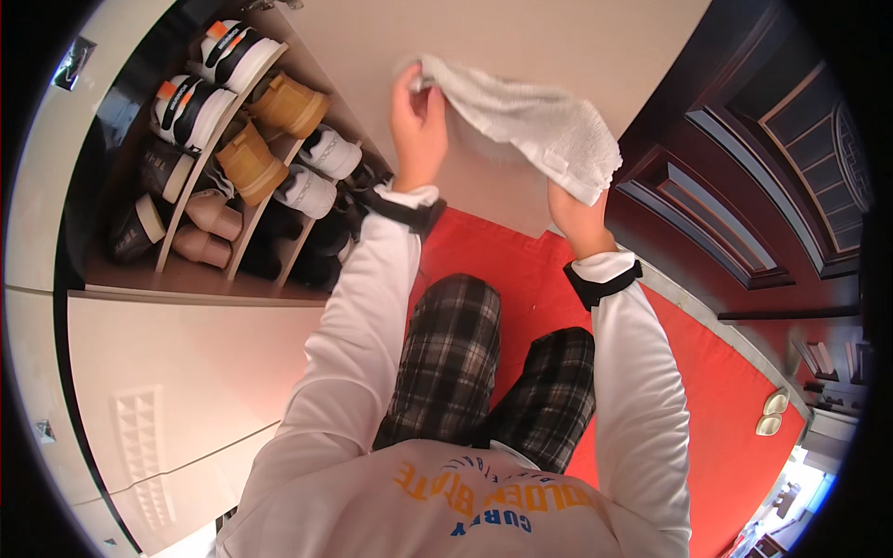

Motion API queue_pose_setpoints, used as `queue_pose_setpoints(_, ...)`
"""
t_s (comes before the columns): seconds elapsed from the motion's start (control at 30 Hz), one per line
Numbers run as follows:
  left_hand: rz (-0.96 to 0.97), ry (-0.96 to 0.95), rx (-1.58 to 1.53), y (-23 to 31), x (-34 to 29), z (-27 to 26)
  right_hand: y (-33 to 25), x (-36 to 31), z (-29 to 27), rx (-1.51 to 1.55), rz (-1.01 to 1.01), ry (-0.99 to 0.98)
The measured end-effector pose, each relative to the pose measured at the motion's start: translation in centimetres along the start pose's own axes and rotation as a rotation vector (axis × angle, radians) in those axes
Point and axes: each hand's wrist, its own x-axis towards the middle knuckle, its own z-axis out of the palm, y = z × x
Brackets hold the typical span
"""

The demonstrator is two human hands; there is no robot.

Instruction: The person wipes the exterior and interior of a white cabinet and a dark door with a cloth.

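Observation:
A light grey cloth (530, 113) stretches slantwise between my two hands, in front of a pale cabinet door. My left hand (419, 135) is raised and pinches the cloth's upper left corner between thumb and fingers. Lower and to the right, my right hand (579, 219) grips the other end, with the cloth hiding most of its fingers. The cloth's right end hangs over that hand, its edge frayed. Black bands circle both my wrists over white sleeves.
On the left, an open shoe cabinet (186, 281) holds several pairs on slanted shelves, among them tan boots (251, 166) and white sneakers (307, 191). A dark panelled door (707, 223) stands at right. Red matting (651, 409) covers the floor, with pale slippers (772, 409) at its far right.

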Motion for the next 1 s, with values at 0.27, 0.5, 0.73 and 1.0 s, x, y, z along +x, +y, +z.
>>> queue_pose_setpoints(0.27, 0.143, -0.082, 0.484, 4.8, 7.1, -1.4, -1.8, 4.9, 2.7, 0.136, 0.145, -0.229)
queue_pose_setpoints(0.5, 0.006, 0.111, 0.766, -11.1, -3.3, -9.0, 1.1, 0.7, 8.7, 0.220, -0.019, -0.279)
queue_pose_setpoints(0.73, -0.872, -0.425, 0.169, -19.0, -13.7, -10.9, 8.0, -9.3, 9.4, -0.146, 0.221, -0.723)
queue_pose_setpoints(1.0, -0.535, -0.110, 0.192, -17.6, -14.3, -10.0, 7.5, -9.2, 8.7, -0.167, 0.218, -0.766)
